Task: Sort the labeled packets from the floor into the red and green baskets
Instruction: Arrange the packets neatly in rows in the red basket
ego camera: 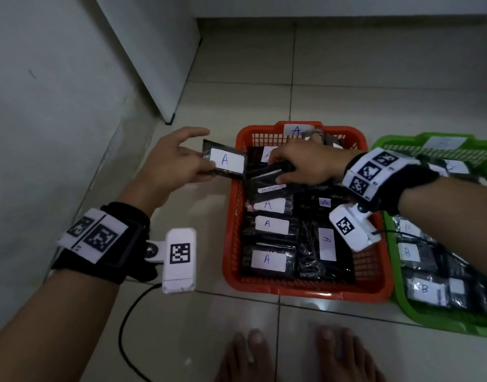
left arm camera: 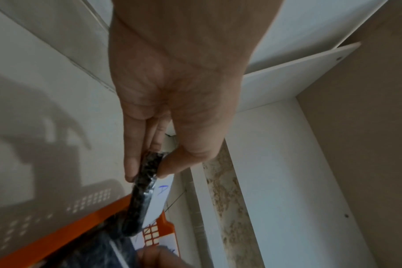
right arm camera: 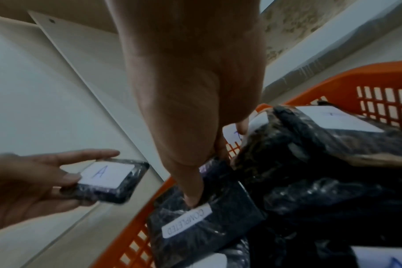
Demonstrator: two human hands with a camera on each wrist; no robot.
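My left hand (ego camera: pixel 178 161) pinches a black packet with a white "A" label (ego camera: pixel 226 162) just left of the red basket (ego camera: pixel 234 216); the left wrist view shows thumb and fingers clamped on that packet (left arm camera: pixel 145 195). My right hand (ego camera: pixel 300 166) reaches over the red basket and grips a black packet bearing a "COMPLETED" sticker (ego camera: pixel 269 186), thumb on top of the packet (right arm camera: pixel 204 217). Several "A" packets (ego camera: pixel 267 260) fill the red basket. The green basket (ego camera: pixel 402 304) at the right holds "B" packets (ego camera: pixel 424 290).
A white cabinet panel (ego camera: pixel 159 64) and a wall stand at the left and behind. My bare feet (ego camera: pixel 292 357) are on the tiled floor below the baskets. A black cable (ego camera: pixel 126 326) trails from my left wrist.
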